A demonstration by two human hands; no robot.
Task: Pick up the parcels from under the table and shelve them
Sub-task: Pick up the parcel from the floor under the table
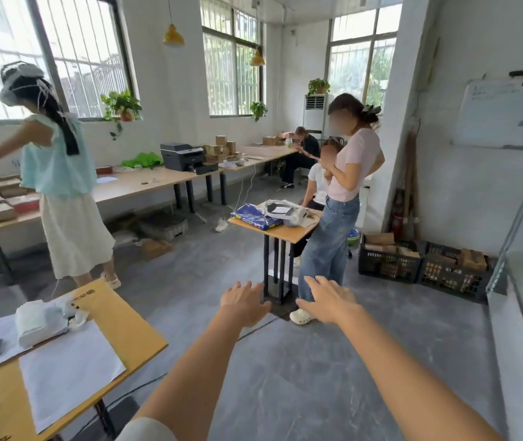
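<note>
Both my arms stretch forward over the grey floor. My left hand and my right hand are open, palms down, fingers spread, and hold nothing. A wooden table stands at my lower left with white sheets and a white wrapped parcel on it. What lies under it is hidden. A metal shelf frame rises along the right edge. Brown parcels and a grey crate lie on the floor under the long table by the windows.
A small stand table is straight ahead, with a person in jeans beside it and another seated behind. A person in a white skirt stands at the left. Black crates of brown boxes sit by the right wall.
</note>
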